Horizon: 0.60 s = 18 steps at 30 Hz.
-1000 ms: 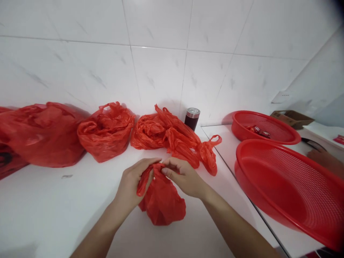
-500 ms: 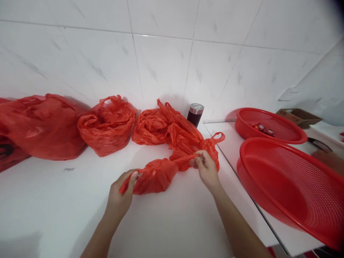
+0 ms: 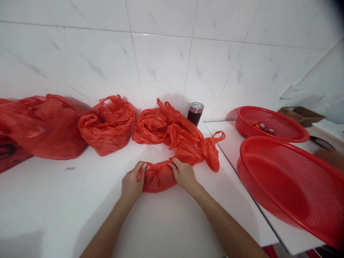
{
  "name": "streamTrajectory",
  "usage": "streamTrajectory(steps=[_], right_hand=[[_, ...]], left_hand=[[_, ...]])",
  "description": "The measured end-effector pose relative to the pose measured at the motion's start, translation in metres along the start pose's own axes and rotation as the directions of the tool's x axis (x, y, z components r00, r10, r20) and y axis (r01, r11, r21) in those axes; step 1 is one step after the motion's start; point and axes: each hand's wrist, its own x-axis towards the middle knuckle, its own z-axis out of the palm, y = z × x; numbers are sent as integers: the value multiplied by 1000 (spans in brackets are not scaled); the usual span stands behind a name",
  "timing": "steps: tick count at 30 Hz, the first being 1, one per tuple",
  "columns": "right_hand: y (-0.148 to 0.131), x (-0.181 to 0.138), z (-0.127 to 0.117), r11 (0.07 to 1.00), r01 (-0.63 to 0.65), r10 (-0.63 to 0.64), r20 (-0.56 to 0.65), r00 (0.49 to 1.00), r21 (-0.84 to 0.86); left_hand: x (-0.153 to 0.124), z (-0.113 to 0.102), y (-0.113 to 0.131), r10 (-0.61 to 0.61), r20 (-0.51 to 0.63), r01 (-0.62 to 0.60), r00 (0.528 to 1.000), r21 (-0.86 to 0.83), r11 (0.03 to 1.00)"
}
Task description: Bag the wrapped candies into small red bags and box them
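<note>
A small red plastic bag [image 3: 159,178] rests on the white table, with something inside that I cannot make out through the film. At its left end, my left hand [image 3: 133,182] is closed on a twisted part of the bag. My right hand [image 3: 183,172] pinches the bag's upper right side, fingers closed. The plastic is gathered into creases between the two hands. Just behind it lies a heap of crumpled red bags [image 3: 185,141], and a small red bag with a loop handle [image 3: 211,152] sits to the right of that heap.
Red bags [image 3: 107,125] and a large full one [image 3: 51,129] line the tiled wall. A dark tumbler [image 3: 195,114] stands behind the heap. At right are a red basket [image 3: 274,179], another basket [image 3: 247,123] holding small packets, a cardboard box [image 3: 302,115] and another person's hand [image 3: 329,159].
My hands have come closer together: the right moved left and down, the left moved right. The stretched ends of the bag have drawn in and now bunch near its middle.
</note>
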Motion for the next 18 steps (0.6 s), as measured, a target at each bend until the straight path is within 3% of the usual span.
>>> streamTrajectory(steps=[7, 13, 18], right_hand=[[14, 8, 11, 989, -116, 119, 29, 992, -94], [22, 9, 31, 981, -148, 150, 5, 989, -122], [24, 5, 33, 986, -165, 166, -44, 985, 16]], left_hand=[[23, 9, -9, -5, 156, -39, 988, 278, 960], [30, 26, -17, 54, 139, -108, 989, 416, 903], [25, 24, -21, 111, 121, -153, 986, 435, 887]])
